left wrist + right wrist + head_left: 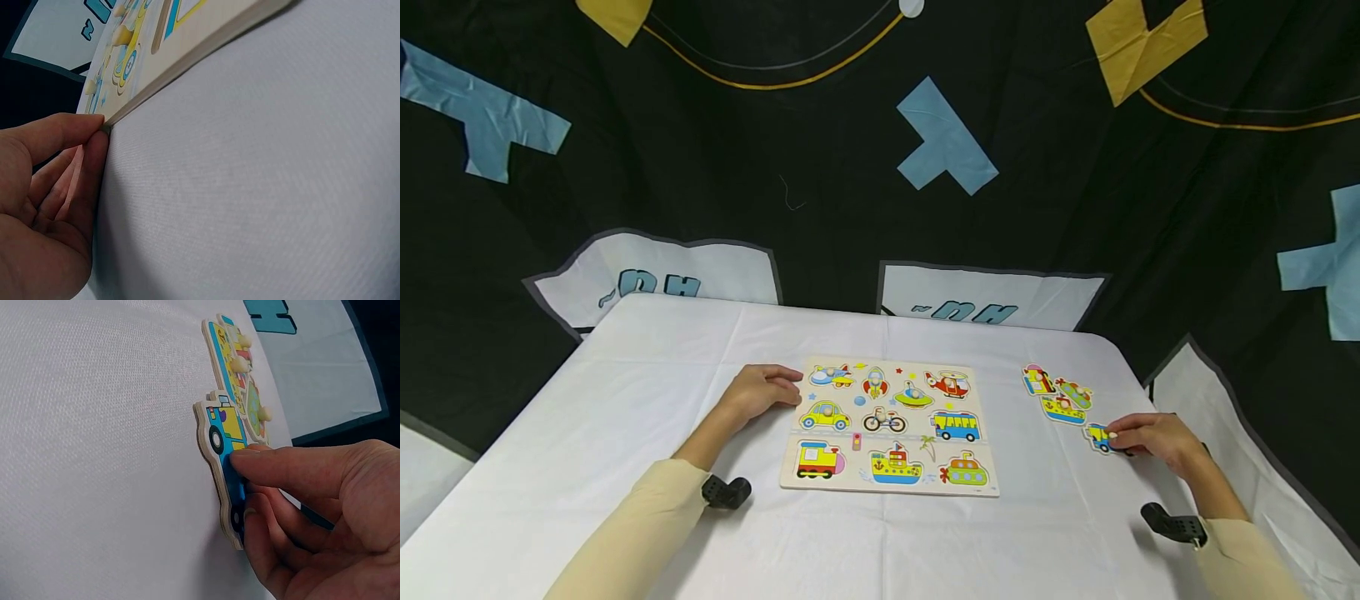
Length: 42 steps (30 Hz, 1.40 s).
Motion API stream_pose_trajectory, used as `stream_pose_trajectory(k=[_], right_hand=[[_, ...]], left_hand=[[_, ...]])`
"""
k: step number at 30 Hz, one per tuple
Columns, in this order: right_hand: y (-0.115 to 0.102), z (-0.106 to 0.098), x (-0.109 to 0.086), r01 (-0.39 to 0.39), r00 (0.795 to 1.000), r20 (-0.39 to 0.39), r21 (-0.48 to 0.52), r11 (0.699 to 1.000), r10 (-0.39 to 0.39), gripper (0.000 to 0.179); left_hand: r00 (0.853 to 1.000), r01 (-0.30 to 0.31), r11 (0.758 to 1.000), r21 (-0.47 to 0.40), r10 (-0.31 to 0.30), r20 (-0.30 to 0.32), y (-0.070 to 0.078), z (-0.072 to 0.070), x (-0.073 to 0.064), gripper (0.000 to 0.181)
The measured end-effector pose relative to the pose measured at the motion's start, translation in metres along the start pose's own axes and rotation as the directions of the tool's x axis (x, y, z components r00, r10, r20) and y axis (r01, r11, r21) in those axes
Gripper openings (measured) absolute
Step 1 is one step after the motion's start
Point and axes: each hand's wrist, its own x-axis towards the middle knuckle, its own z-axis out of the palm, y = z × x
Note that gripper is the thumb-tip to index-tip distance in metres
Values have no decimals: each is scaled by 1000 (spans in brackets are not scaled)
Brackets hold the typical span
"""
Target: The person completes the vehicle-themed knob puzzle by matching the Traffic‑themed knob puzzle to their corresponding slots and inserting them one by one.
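Observation:
A wooden puzzle board [887, 498] with vehicle pictures lies flat in the middle of the table. At its left side, my left hand [765, 392] pinches the edge; the left wrist view has the thumb [69, 132] on top at the rim and a finger just below. Off to the right, my right hand [1157, 437] grips a blue and yellow truck-shaped puzzle piece [222, 447] between thumb and fingers. The piece looks tilted up off the cloth in the right wrist view, its far end hidden behind the fingers.
Beyond the truck lie a train piece [1037, 380], a ship piece [1063, 410] and a submarine piece [1076, 392], close together. White cloth [955, 550] covers the table. Behind it hangs a black curtain [820, 183] with blue and yellow shapes.

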Motion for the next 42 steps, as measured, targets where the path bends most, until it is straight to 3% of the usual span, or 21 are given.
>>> stream_pose_trajectory(k=[17, 29, 36, 42], right_hand=[[-22, 0, -2, 28, 1000, 14, -45, 999, -27, 36], [-40, 9, -1, 89, 995, 55, -50, 995, -86, 32], [-56, 23, 3, 105, 993, 65, -62, 993, -101, 31], [-73, 38, 8, 173, 982, 92, -79, 982, -165, 28]], left_hand=[[1000, -8, 1000, -18, 8, 12, 4, 0, -2, 44], [1000, -20, 1000, -11, 20, 6, 3, 1, -1, 44], [1000, 10, 1000, 8, -10, -1, 3, 0, -2, 44], [1000, 9, 1000, -9, -9, -1, 3, 1, -3, 44]])
